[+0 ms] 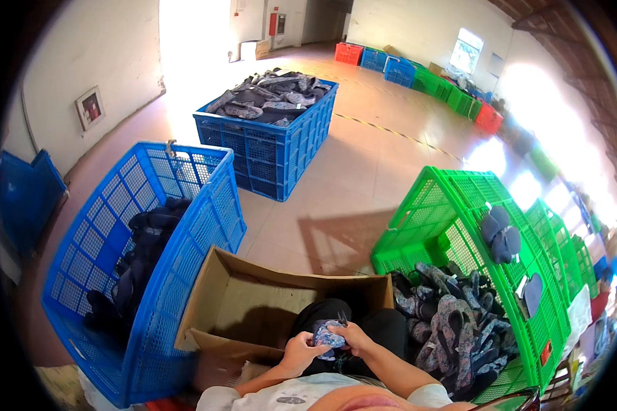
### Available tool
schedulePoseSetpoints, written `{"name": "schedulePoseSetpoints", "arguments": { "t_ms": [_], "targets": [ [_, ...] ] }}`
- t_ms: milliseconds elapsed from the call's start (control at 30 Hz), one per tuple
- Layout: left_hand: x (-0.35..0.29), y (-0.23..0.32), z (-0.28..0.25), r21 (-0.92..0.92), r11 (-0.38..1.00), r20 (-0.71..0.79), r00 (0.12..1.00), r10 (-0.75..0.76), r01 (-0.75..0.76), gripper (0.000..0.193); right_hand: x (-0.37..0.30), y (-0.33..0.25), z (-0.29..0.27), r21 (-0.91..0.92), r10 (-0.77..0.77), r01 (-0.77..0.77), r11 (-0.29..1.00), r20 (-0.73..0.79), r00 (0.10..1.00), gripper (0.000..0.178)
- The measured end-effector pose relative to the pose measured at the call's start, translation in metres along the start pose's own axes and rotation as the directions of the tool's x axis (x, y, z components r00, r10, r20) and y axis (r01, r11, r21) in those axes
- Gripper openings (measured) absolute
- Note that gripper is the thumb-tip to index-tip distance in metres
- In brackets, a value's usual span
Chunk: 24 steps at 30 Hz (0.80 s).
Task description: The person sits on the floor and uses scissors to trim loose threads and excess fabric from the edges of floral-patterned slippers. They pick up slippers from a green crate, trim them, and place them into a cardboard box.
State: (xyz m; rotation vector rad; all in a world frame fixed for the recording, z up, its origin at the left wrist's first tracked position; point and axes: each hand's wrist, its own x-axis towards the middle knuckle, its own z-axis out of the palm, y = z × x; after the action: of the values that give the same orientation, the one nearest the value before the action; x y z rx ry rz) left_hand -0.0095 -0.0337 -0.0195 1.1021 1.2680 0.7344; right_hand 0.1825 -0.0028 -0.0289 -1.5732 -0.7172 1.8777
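Observation:
Both my hands are closed on a small blue-and-pink floral slipper [328, 335], held above my lap. My left hand [301, 353] grips its left side, and my right hand [352, 338] pinches its right side. A dark pointed tip [343, 318] sticks up by my right fingers; what it belongs to is hidden. Beside my right arm, a heap of floral and dark slippers [452, 318] fills the bottom of a tipped green crate [483, 188]. On my left, dark slippers [127, 281] lie in a blue crate [216, 219].
In front of my lap stands an open cardboard box [274, 279]. Farther off, another blue crate [291, 154] is heaped with slippers. Dark slippers [502, 236] hang on the green crate's outer side. Red crates [348, 53] and several others line the far wall.

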Motion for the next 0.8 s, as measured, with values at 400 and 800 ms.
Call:
{"name": "schedulePoseSetpoints", "arguments": {
  "t_ms": [400,800],
  "targets": [
    [0.016,0.013,-0.013,0.45,0.89,-0.061,0.991,0.116,-0.076,0.031,0.017,0.04,0.023,-0.077,-0.358,0.351,0.933,-0.294,0.886,0.02],
    [0.046,0.044,-0.003,0.779,0.317,0.152,0.653,0.742,-0.542,0.019,-0.023,0.037,0.036,0.172,-0.284,0.303,0.937,-0.13,0.95,0.03]
  ]
}}
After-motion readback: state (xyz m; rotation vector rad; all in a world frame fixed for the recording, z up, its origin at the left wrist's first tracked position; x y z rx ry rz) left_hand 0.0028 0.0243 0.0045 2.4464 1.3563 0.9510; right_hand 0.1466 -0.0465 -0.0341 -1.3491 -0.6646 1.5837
